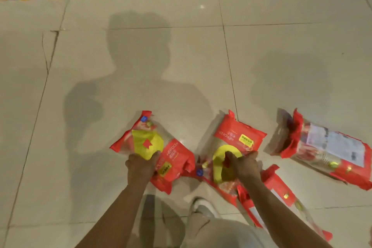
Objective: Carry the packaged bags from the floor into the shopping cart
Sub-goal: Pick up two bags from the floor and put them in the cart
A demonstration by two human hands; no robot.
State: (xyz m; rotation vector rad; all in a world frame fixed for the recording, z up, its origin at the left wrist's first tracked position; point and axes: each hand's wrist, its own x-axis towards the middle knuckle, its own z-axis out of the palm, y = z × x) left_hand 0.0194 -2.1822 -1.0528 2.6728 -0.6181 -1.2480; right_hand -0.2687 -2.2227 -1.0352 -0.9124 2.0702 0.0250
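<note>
Head view, looking down at tiled floor. Gripping left yellow handle of left bag w/ left hand, fingers curled round its near edge, approx 6 o'clock. Gripping right yellow handle of middle bag w/ right hand, fingers hooked over the loop, approx 5 o'clock. Not yet lifted, by the look; both bags lying on floor. Leaving two more: far bag at 3 o'clock, well apart from hands, and near bag under right forearm, seemingly touching middle bag. No cart in view.

For a clean lift:
- Hook fingers fully thru each handle, not just the film.
- Raise both sides evenly, straight up.
- Keep load close to body.
- Clear near bag before swinging.
- Expect sag, prob. loose contents.
- Mind shoe at 6 o'clock when stepping off.
</note>
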